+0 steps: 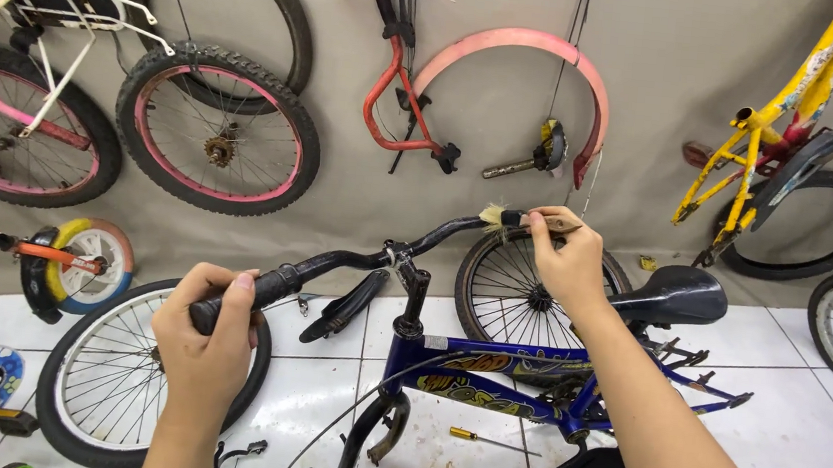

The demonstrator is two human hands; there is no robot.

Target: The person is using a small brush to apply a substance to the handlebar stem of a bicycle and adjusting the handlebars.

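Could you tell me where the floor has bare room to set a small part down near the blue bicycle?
Bare tile lies right of the blue frame, below the saddle. A smaller patch sits between front wheel and fork. Under the frame it is crowded: screwdriver, clamp.

My left hand (pixel 206 341) is gripping the near end of the black handlebar (pixel 354 257), while my right hand (pixel 565 260) is holding a small paintbrush (pixel 518 218) — its pale bristles touching the bar's far end. The blue bicycle frame (pixel 495 371) is standing below, black saddle (pixel 678 292) just beside my right wrist — a screwdriver (pixel 479 437) is lying on the white tile floor (pixel 799 448).
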